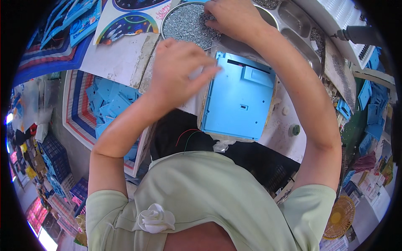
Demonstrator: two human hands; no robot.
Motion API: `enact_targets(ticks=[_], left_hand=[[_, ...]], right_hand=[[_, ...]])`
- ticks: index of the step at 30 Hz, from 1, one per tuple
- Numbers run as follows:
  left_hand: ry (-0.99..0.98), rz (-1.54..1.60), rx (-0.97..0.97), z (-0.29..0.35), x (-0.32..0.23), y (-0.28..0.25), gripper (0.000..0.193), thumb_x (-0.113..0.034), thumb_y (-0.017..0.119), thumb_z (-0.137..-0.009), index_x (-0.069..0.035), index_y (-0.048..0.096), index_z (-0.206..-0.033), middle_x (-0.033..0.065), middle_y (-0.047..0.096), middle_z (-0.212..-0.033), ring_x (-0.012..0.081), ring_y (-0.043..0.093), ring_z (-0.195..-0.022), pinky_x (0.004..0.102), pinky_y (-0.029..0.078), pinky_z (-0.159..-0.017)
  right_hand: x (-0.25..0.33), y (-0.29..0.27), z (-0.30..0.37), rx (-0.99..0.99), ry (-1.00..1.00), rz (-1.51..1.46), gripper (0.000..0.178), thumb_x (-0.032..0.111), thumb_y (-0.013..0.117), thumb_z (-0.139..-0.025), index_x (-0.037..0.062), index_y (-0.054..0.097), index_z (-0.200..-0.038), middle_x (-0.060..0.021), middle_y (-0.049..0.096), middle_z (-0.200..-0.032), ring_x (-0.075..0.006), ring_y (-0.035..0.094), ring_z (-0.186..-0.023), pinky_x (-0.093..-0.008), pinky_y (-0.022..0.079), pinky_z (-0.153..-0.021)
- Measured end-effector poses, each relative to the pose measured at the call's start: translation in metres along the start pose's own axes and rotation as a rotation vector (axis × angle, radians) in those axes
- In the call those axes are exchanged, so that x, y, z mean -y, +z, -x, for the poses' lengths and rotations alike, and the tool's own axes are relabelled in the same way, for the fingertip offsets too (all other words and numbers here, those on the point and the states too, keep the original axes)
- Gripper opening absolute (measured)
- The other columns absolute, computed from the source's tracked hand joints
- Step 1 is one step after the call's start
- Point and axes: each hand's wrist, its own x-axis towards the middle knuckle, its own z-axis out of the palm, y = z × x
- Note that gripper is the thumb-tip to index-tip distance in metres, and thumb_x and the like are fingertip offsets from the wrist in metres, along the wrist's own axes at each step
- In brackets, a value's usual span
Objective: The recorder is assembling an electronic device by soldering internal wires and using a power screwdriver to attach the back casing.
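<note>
My right hand [236,19] reaches over a round metal tray [162,31] filled with small silver screws [186,25]. Its thumb and a finger are apart at the screws, and its other fingers are partly hidden. My left hand [180,71], smeared by motion, hovers by the upper left edge of a light-blue plastic panel [236,98]. Its thumb points toward the panel's top corner; whether its fingers hold anything does not show. The panel lies flat in front of me, with a slot along its top, a raised block and a small rectangular cutout.
A striped-lined crate [71,113] of blue plastic parts [109,98] stands left. A compartmented metal tray [307,52] holds more small hardware at right. A dark powered-driver-like tool [360,34] juts in at upper right. A small green object [295,129] sits right of the panel.
</note>
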Motion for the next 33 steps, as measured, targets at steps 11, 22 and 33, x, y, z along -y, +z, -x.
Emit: enact_targets(ticks=[11, 22, 33], left_hand=[[-0.199, -0.446, 0.218, -0.02, 0.06, -0.002, 0.013, -0.024, 0.076, -0.086, -0.012, 0.076, -0.092, 0.001, 0.069, -0.093, 0.0233, 0.064, -0.1, 0.0459, 0.039, -0.092], [-0.146, -0.323, 0.148, -0.022, 0.077, -0.009, 0.016, -0.017, 0.076, -0.088, -0.003, 0.073, -0.095, 0.009, 0.073, -0.09, 0.025, 0.069, -0.08, 0.0364, 0.051, -0.075], [-0.12, -0.355, 0.164, -0.023, 0.092, 0.003, 0.016, -0.024, 0.07, -0.093, -0.009, 0.073, -0.098, 0.0062, 0.072, -0.093, 0.0267, 0.068, -0.092, 0.0442, 0.044, -0.084]], right_hand=[[-0.005, 0.008, -0.011, -0.038, 0.101, -0.047, 0.02, 0.023, 0.064, -0.088, 0.006, 0.075, -0.085, -0.0136, 0.075, -0.089, -0.0337, 0.068, -0.096, -0.05, 0.052, -0.081], [0.021, -0.098, 0.162, -0.211, 0.178, -0.601, 0.014, 0.012, 0.076, -0.083, 0.006, 0.065, -0.089, -0.0077, 0.064, -0.079, -0.0298, 0.059, -0.075, -0.0417, 0.048, -0.068], [0.039, -0.08, 0.198, -0.141, 0.13, -0.481, 0.016, 0.009, 0.079, -0.076, 0.0065, 0.067, -0.085, -0.0048, 0.064, -0.081, -0.0274, 0.057, -0.079, -0.0382, 0.048, -0.07]])
